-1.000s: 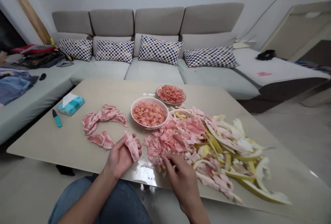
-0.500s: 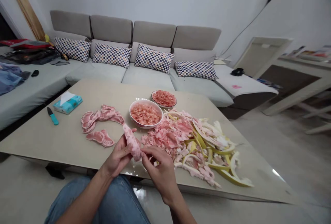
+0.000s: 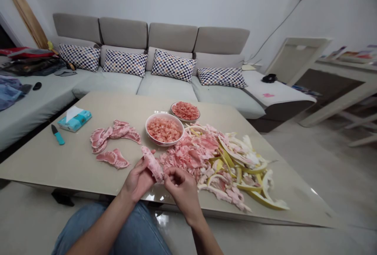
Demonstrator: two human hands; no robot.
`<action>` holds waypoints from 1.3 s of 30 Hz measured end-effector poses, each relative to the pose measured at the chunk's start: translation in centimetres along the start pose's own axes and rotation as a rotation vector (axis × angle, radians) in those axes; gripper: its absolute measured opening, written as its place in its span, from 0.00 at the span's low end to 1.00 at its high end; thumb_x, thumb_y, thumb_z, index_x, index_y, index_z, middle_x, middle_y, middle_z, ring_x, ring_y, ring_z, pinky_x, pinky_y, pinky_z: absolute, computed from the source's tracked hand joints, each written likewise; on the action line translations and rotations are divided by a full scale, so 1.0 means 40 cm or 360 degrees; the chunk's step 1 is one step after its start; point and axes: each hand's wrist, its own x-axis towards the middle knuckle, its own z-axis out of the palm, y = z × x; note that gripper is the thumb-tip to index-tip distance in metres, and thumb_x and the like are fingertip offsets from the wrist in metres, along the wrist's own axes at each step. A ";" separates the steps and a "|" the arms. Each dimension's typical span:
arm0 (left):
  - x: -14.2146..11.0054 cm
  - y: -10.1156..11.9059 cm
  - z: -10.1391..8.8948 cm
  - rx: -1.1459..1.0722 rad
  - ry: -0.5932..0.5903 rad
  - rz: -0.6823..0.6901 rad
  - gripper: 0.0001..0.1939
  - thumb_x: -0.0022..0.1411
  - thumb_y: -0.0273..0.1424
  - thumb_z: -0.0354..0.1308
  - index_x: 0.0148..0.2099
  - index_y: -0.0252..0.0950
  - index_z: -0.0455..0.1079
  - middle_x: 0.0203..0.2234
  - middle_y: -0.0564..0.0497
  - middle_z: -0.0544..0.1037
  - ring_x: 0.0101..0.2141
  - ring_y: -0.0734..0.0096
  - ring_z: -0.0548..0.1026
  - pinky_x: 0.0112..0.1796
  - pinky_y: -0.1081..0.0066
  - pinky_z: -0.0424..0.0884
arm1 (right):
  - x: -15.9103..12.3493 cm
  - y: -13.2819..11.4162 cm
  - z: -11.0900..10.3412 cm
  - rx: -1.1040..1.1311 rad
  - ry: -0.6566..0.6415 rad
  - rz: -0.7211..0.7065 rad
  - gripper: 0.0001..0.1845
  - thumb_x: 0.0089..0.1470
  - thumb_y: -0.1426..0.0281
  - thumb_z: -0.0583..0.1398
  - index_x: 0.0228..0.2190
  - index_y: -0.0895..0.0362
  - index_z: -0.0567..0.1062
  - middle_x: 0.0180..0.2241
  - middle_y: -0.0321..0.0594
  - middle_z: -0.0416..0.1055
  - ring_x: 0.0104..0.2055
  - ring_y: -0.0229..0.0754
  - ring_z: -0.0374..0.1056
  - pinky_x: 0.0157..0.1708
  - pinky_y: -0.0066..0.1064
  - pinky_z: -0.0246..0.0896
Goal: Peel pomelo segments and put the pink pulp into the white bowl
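Note:
A pink pomelo segment (image 3: 152,164) lies in my left hand (image 3: 138,180), gripped between thumb and fingers above the table's near edge. My right hand (image 3: 181,186) is closed in a pinch at the segment's lower right end. What skin sits between those fingertips is too small to make out. More pomelo segments (image 3: 118,130) lie on the table to the left, still in their pale membrane. Beyond my hands stands a white bowl (image 3: 165,144) of peeled pink pulp. Torn pink membrane (image 3: 188,149) is heaped beside my right hand.
Behind the bowl is a dark-rimmed plate (image 3: 193,120) of pulp. Yellow-green rind strips (image 3: 262,196) spread over the table's right part. A tissue pack (image 3: 77,120) and a small knife with a turquoise handle (image 3: 59,138) lie at the left. A sofa (image 3: 165,85) stands beyond the table (image 3: 67,160).
The segment and both hands have shifted slightly down and right. My right fingertips have curled in more and sit a little further right at the segment's end. The view has moved slightly.

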 end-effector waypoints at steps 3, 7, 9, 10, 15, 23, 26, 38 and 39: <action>0.004 -0.005 0.001 -0.0032 0.0029 -0.0029 0.20 0.58 0.29 0.62 0.54 0.35 0.68 0.31 0.49 0.73 0.34 0.68 0.73 0.39 0.67 0.70 | -0.006 0.000 -0.003 -0.0022 -0.0016 -0.0008 0.05 0.46 0.72 0.57 0.22 0.57 0.72 0.18 0.32 0.67 0.19 0.33 0.60 0.20 0.22 0.56; 0.003 -0.004 -0.002 -0.0051 0.0055 -0.0043 0.17 0.60 0.29 0.61 0.51 0.33 0.70 0.31 0.49 0.74 0.34 0.68 0.73 0.38 0.67 0.71 | -0.012 0.003 -0.012 0.0041 -0.0103 0.0075 0.05 0.46 0.72 0.57 0.22 0.57 0.71 0.17 0.30 0.62 0.18 0.32 0.56 0.19 0.22 0.51; 0.003 0.002 -0.007 -0.0081 0.0068 -0.0034 0.15 0.62 0.29 0.59 0.51 0.33 0.70 0.31 0.49 0.74 0.33 0.68 0.74 0.37 0.67 0.71 | -0.018 0.007 -0.017 0.0077 -0.0140 0.0145 0.05 0.47 0.71 0.58 0.22 0.58 0.71 0.17 0.30 0.62 0.19 0.32 0.56 0.20 0.23 0.50; 0.003 0.005 -0.011 -0.0099 0.0074 -0.0031 0.14 0.63 0.29 0.58 0.51 0.33 0.70 0.31 0.48 0.74 0.33 0.67 0.74 0.37 0.67 0.71 | -0.021 0.009 -0.020 0.0106 -0.0148 0.0179 0.05 0.47 0.70 0.59 0.22 0.58 0.70 0.18 0.31 0.62 0.19 0.32 0.57 0.20 0.23 0.51; 0.007 0.026 -0.025 -0.0240 0.0115 -0.0064 0.12 0.67 0.31 0.53 0.49 0.31 0.70 0.34 0.45 0.75 0.36 0.65 0.75 0.40 0.62 0.72 | -0.030 0.036 -0.051 0.0373 -0.0102 0.0249 0.10 0.51 0.63 0.60 0.25 0.56 0.68 0.20 0.33 0.68 0.21 0.36 0.65 0.23 0.26 0.60; 0.003 0.044 -0.018 -0.0282 0.0237 -0.0004 0.11 0.68 0.31 0.50 0.46 0.31 0.71 0.35 0.44 0.77 0.37 0.64 0.76 0.44 0.59 0.72 | 0.019 0.144 -0.147 -0.0541 0.0426 -0.0239 0.11 0.57 0.68 0.55 0.35 0.56 0.77 0.38 0.48 0.74 0.41 0.49 0.69 0.42 0.43 0.65; 0.000 0.039 -0.016 -0.0195 0.0246 0.0021 0.10 0.66 0.29 0.53 0.48 0.32 0.70 0.35 0.44 0.77 0.37 0.64 0.76 0.42 0.61 0.72 | 0.034 0.155 -0.153 -0.0814 0.0472 -0.0412 0.11 0.55 0.68 0.59 0.38 0.56 0.78 0.48 0.52 0.71 0.50 0.55 0.65 0.51 0.53 0.58; -0.019 0.016 0.004 0.0208 -0.0003 0.0254 0.24 0.57 0.27 0.64 0.55 0.40 0.65 0.36 0.49 0.75 0.36 0.68 0.74 0.41 0.68 0.69 | -0.028 0.006 0.008 -0.0316 0.0050 -0.0494 0.06 0.55 0.73 0.63 0.36 0.55 0.79 0.32 0.40 0.76 0.33 0.41 0.72 0.36 0.31 0.66; -0.021 0.015 0.005 0.0235 -0.0016 0.0276 0.24 0.57 0.27 0.64 0.55 0.40 0.64 0.35 0.49 0.75 0.36 0.69 0.73 0.40 0.68 0.69 | -0.027 0.003 0.010 -0.0298 0.0051 -0.0491 0.06 0.55 0.74 0.63 0.36 0.54 0.79 0.31 0.39 0.76 0.33 0.41 0.72 0.35 0.30 0.66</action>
